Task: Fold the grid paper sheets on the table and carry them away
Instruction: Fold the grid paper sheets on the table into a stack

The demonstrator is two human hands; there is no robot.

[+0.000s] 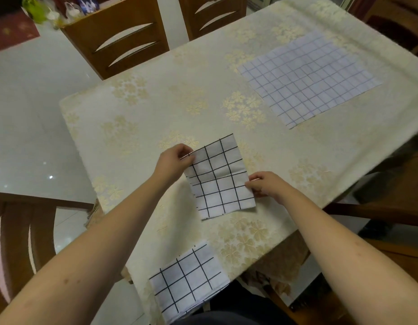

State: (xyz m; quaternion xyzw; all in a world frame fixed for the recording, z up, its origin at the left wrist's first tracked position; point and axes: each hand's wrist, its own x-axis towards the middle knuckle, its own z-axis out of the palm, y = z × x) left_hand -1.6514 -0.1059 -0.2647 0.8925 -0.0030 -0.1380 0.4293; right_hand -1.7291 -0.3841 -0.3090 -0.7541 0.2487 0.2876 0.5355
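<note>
Head view — floral-clothed table (137, 118), wooden chairs (119, 38), tiled floor (27, 113)

I see 3 sheets on the cloth-covered table (137, 109): the folded black-lined grid sheet (218, 177) at centre between my left hand (174, 161) and right hand (265, 184), another black-grid folded sheet (189, 277) overhanging the near edge, the large thin-lined grid sheet (309, 76) far right. 2 wooden chairs (116, 36) stand behind.

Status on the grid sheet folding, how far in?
Done: one folded black-grid sheet lies at the near table edge. In hand: left hand and right hand pinch opposite edges of a second black-grid sheet, partly folded. Left: the large blue-grid sheet lies flat and unfolded; nothing carried away yet.
</note>
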